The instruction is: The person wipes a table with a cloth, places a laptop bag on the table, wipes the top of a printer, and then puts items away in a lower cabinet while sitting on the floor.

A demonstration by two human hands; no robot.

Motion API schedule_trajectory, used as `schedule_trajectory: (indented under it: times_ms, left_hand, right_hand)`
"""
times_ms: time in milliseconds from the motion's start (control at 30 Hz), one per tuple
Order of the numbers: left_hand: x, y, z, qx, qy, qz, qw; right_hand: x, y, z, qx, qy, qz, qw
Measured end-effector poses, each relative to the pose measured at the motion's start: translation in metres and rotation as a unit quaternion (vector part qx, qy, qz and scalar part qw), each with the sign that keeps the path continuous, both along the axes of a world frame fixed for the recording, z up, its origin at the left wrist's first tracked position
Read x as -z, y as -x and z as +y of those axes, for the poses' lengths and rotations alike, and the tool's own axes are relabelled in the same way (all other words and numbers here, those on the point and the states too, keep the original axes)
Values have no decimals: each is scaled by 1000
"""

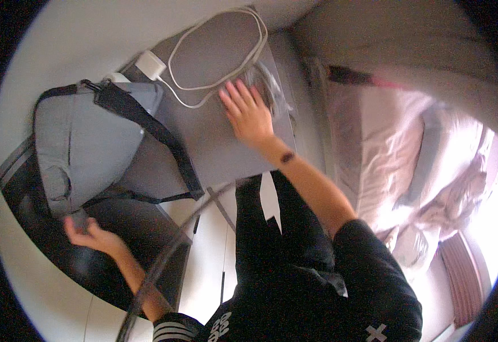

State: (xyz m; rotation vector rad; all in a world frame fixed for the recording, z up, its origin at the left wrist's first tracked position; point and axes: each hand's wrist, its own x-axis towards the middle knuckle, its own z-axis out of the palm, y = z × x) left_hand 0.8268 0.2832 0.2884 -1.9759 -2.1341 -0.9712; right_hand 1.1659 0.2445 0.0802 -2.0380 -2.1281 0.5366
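Note:
A grey sling bag (91, 137) with a black webbing strap (159, 130) lies on the left part of a grey surface (219, 149). My left hand (97, 237) is at the bag's lower end, its thumb and fingers around a small greyish part there, blurred. Palm down and fingers spread, my right hand (249, 113) rests at the edge of a crumpled clear plastic wrapping (266, 85). Beyond its fingertips runs a looped white cable (214, 85), which joins a white power adapter (150, 65).
A dark curved cord (176, 248) crosses the view in front of me. White cabinet fronts (208, 252) stand below the surface, beside a black rounded object (116, 243). To the right is a bed with rumpled pale bedding (390, 149), brightly lit.

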Motion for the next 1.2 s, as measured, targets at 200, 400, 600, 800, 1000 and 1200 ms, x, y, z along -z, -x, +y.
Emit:
schedule_trajectory:
  times_ms: [200, 400, 600, 800, 1000, 1200]
  left_hand:
    - [51, -163, -28, 246, 129, 55, 959]
    - [84, -187, 69, 191, 38, 116, 974]
    - [101, -219, 92, 315, 145, 122, 930]
    - [169, -237, 119, 154, 310, 134, 929]
    - [190, -223, 94, 199, 209, 65, 955]
    - [180, -213, 66, 204, 193, 5, 960]
  right_hand:
    - [-3, -8, -107, -218, 60, 133, 965]
    - [1, -27, -91, -237, 31, 151, 959]
    - [-14, -35, -73, -129, 85, 125, 980]
    - [-15, -29, -74, -100, 80, 101, 987]
    - [-9, -34, -87, 9, 50, 87, 995]
    - [7, -39, -94, 17, -35, 27, 999]
